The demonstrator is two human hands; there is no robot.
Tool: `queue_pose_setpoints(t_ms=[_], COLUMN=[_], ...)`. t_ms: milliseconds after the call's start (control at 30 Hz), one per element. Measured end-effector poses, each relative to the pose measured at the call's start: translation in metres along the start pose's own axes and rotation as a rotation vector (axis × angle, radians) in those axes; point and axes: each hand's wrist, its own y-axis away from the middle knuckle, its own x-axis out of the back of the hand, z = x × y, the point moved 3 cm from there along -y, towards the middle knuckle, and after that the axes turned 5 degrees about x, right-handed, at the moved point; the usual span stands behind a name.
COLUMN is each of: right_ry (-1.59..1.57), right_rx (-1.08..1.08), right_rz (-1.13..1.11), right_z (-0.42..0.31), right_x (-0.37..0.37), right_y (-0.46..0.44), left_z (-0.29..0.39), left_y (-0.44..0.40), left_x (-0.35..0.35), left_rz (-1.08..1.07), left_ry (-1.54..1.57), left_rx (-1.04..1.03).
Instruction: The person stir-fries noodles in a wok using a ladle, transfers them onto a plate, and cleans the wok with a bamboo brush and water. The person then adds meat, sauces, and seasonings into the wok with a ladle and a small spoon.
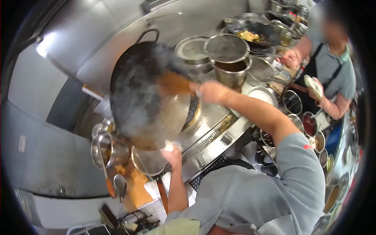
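A large black wok (121, 94) stands tilted on the stove, with steam rising from it and cloudy liquid (172, 113) in its lower part. My left hand (173, 156) is closed on a folded white cloth (169, 146) at the wok's near rim. My right hand (215, 92) reaches over the wok, its fingers wrapped round a brown wok brush (172, 83). Motion and steam blur the brush, whose head is against or just above the inner wall; I cannot tell which. The wok's far loop handle (148, 34) sticks up at the back.
Right of the wok stand a steel pot (232, 74) with a strainer (226, 47) on top. A metal pot (109, 150) and a ladle (102, 158) are at left. At right a co-worker (333, 70) works at another wok (270, 33). Sauce containers (309, 124) line the right side.
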Motion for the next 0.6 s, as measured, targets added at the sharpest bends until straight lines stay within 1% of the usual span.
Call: queue_pose_setpoints(t_ms=[33, 67, 100, 133, 167, 200, 233, 267, 300, 333, 400, 467, 500, 533, 600], right_ry=[0.069, -0.008, 0.031, 0.085, 0.044, -0.108, -0.343, -0.586, -0.829, -0.96, -0.914, -0.389, -0.135, 0.113, 0.217], right_rx=[0.106, 0.098, 0.134, 0.134, 0.226, 0.199, 0.179, 0.248, 0.274, 0.405, 0.264, 0.298, 0.341, 0.38, 0.189], right_rz=[-0.14, -0.252, -0.211, -0.213, -0.024, 0.034, 0.101, 0.232, 0.363, 0.571, 0.135, -0.23, -0.207, -0.182, -0.188], right_z=[0.009, 0.006, 0.004, -0.006, -0.008, -0.008, -0.013, -0.02, -0.036, -0.05, -0.069, -0.047, -0.024, -0.003, 0.008], right_x=[-0.033, -0.023, -0.01, 0.023, 0.038, 0.045, 0.053, 0.045, 0.029, -0.007, -0.036, -0.053, -0.05, -0.045, 0.027], right_y=[0.008, 0.027, 0.033, 0.043, 0.043, 0.036, 0.03, 0.018, 0.006, -0.017, -0.007, 0.012, 0.025, 0.03, 0.045], left_z=[-0.002, -0.005, -0.015, -0.024, -0.02, -0.017, -0.014, -0.015, -0.023, -0.019, -0.007, -0.012, -0.016, -0.018, -0.029], left_y=[-0.004, -0.009, -0.013, -0.014, -0.014, -0.012, -0.01, -0.01, -0.012, -0.011, -0.01, -0.017, -0.018, -0.017, -0.015], left_x=[-0.003, 0.001, 0.0, -0.002, 0.002, 0.003, 0.002, 0.003, 0.002, 0.0, 0.003, 0.009, 0.007, 0.006, 0.005], left_rz=[0.022, 0.039, 0.017, 0.005, -0.033, -0.015, 0.007, 0.028, -0.013, -0.023, -0.043, -0.075, -0.088, -0.073, -0.041], left_ry=[0.044, 0.077, 0.151, 0.223, 0.044, -0.023, -0.083, -0.138, 0.008, -0.052, -0.18, -0.051, 0.024, 0.024, 0.02], left_rx=[-0.013, -0.027, 0.047, 0.129, 0.12, 0.072, 0.019, -0.03, -0.051, -0.058, -0.08, 0.05, 0.116, 0.099, 0.066])
